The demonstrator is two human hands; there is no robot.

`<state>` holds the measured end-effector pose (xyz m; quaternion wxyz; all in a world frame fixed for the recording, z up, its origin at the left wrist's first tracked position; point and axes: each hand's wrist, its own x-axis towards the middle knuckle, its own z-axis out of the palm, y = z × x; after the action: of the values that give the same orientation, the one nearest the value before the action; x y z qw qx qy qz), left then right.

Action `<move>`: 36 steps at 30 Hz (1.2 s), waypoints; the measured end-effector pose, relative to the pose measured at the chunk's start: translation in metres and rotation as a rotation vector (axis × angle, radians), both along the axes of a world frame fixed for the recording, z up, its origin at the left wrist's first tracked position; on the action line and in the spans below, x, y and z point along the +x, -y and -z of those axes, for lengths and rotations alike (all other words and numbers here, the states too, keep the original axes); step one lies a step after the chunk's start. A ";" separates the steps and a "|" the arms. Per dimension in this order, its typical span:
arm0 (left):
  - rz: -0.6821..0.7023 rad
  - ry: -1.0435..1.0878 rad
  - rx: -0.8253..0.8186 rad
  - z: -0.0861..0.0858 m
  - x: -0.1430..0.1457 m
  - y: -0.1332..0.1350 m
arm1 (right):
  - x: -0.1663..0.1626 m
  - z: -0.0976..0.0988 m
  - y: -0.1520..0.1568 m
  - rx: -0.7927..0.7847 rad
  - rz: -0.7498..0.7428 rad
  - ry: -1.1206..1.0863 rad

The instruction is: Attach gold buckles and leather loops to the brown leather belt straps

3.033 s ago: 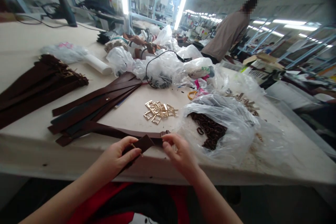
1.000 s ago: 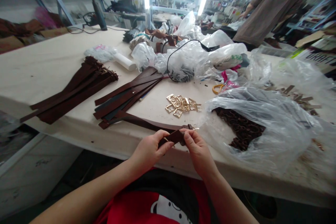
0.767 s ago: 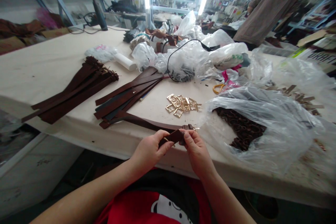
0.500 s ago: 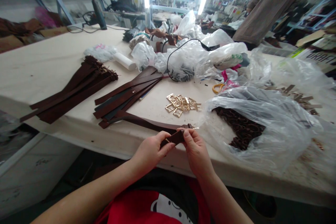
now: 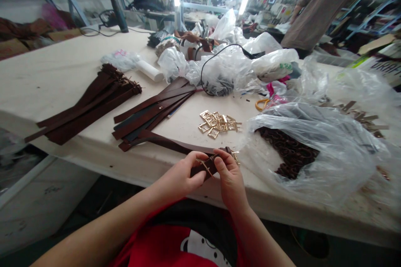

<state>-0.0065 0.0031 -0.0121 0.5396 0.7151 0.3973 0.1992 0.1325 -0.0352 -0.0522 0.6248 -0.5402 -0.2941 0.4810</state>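
Observation:
At the table's front edge, my left hand (image 5: 180, 177) pinches a dark brown leather belt strap (image 5: 211, 164) between thumb and fingers. A gold buckle (image 5: 205, 167) shows on the strap beside my left fingertips. My right hand (image 5: 232, 181) grips the strap's other side with thumb and forefinger. Just behind my hands lies another brown belt (image 5: 175, 143), its buckled end partly hidden by my right fingers. Farther back is a small pile of loose gold buckles (image 5: 218, 123). To the right, an open clear plastic bag (image 5: 341, 167) holds many small brown leather loops (image 5: 290, 152).
Brown straps (image 5: 155, 106) lie fanned at the middle left. A bundle of buckled belts (image 5: 90, 102) is farther left. Plastic bags (image 5: 225, 66), a white roll (image 5: 150, 71) and orange-handled scissors (image 5: 261, 104) lie toward the back. A person (image 5: 322, 8) stands across the table.
The gold buckle on the held strap has come into view by my left fingers. My right fingers have shifted and spread slightly, uncovering more of the buckled end behind.

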 end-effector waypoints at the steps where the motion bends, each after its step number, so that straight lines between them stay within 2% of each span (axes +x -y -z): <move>1: 0.025 0.033 -0.024 -0.001 -0.001 0.000 | 0.000 -0.001 0.001 -0.012 -0.023 0.005; 4: 0.012 0.081 -0.071 -0.001 -0.003 -0.002 | -0.001 -0.003 0.004 -0.035 -0.109 -0.006; 6: -0.031 0.088 -0.088 0.002 -0.003 -0.003 | -0.002 -0.004 0.006 -0.020 -0.107 -0.050; 10: -0.042 0.088 -0.127 0.006 -0.003 -0.005 | -0.001 -0.001 0.004 -0.001 -0.069 -0.287; 13: -0.035 0.062 -0.112 0.002 -0.003 -0.003 | 0.000 -0.002 0.003 -0.049 -0.133 -0.404; 16: -0.027 0.005 -0.065 -0.005 -0.004 0.000 | -0.002 -0.003 0.005 -0.093 -0.181 -0.379; 19: -0.024 -0.034 -0.035 -0.008 -0.005 0.000 | -0.004 -0.001 0.011 -0.204 -0.313 -0.398; 22: -0.022 -0.092 -0.006 -0.007 -0.006 -0.002 | -0.004 0.002 0.017 -0.328 -0.471 -0.561; 24: -0.018 -0.125 -0.007 -0.005 -0.006 -0.004 | -0.003 0.000 0.020 -0.347 -0.480 -0.667; 26: 0.020 -0.132 -0.059 -0.004 -0.007 -0.007 | -0.003 -0.006 0.021 -0.307 -0.426 -0.711; 31: 0.198 -0.074 -0.308 -0.017 -0.011 -0.013 | -0.001 -0.020 0.018 -0.172 -0.334 -0.575; 34: 0.225 -0.094 -0.316 -0.027 -0.016 -0.015 | 0.001 -0.020 0.017 -0.129 -0.283 -0.369; 36: 0.249 -0.051 -0.396 -0.031 -0.019 -0.015 | 0.002 -0.018 0.018 -0.100 -0.258 -0.195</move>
<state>-0.0252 0.0177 0.0188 0.6796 0.6435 0.3508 0.0308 0.1345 -0.0530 -0.0346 0.5558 -0.4792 -0.2748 0.6212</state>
